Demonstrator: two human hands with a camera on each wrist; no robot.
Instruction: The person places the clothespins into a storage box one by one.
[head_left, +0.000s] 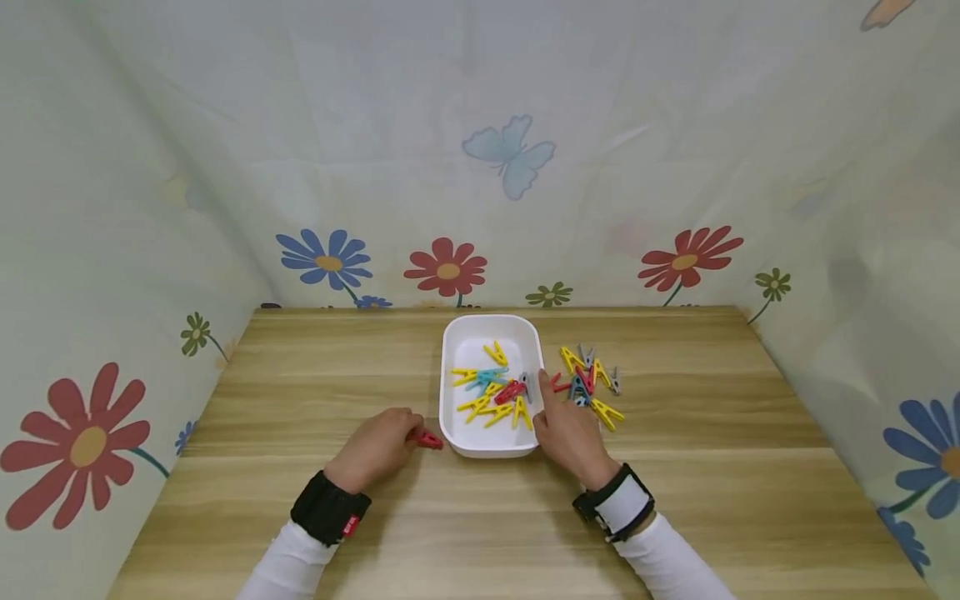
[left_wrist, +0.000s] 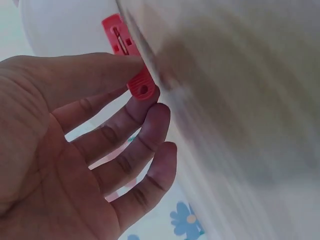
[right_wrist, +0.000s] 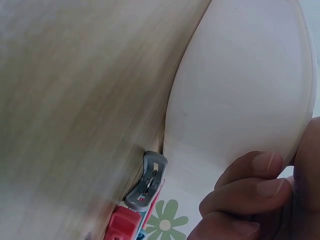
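In the head view, a white plastic tray (head_left: pixel 491 452) holds a jumble of yellow, red, light blue and grey clothespins. Just left of its near corner, my left hand (head_left: pixel 382 446) pinches a red clothespin (head_left: pixel 427 438) low over the table. The left wrist view shows this red clothespin (left_wrist: pixel 120 37) between thumb and forefinger, with the other fingers loosely bent. At the tray's right side, my right hand (head_left: pixel 567 433) grips the wall near the rim. Its bent fingers (right_wrist: pixel 245 192) lie against the tray's outer wall (right_wrist: pixel 235 85) in the right wrist view.
Right of the tray, beyond my right hand, a loose pile of yellow, red and grey clothespins (head_left: pixel 606 413) lies on the wood-grain table (head_left: pixel 337 517). A grey clothespin (right_wrist: pixel 148 181) rests close to the tray's wall. Flower-printed cloth (head_left: pixel 390 125) stands around the table's back and sides.
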